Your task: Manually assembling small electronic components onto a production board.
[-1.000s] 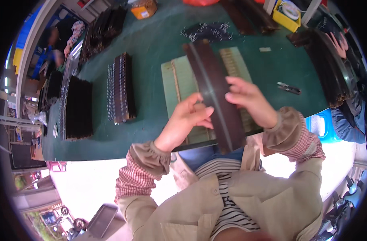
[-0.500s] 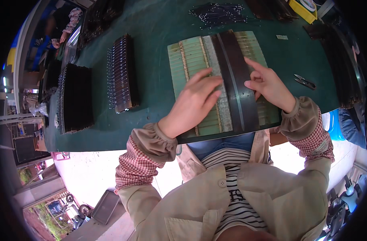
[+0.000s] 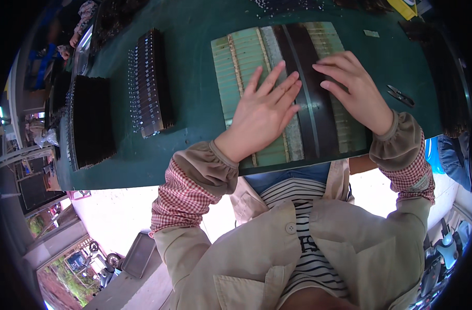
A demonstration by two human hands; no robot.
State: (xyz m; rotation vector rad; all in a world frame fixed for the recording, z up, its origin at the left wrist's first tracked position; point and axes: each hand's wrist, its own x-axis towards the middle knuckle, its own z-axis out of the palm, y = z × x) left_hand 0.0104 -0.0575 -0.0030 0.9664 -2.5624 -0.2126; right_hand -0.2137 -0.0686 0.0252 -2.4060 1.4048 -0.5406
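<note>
A dark strip lies lengthwise on a green slatted tray, right of the tray's middle, on a green table. The left hand rests flat on the tray with its fingers spread, the fingertips touching the strip's left edge. The right hand lies open on the strip's right side, fingers pointing left across it. Neither hand grasps anything; both press down with open palms.

The tray's near edge seems to reach the table's rim, so a hard push toward the body could likely tip or slide it off. Uneven pressure from the two hands could skew the strip across the slats.

Left of the tray stands a row of dark parts, and farther left a black stack. Small snips lie to the right.
</note>
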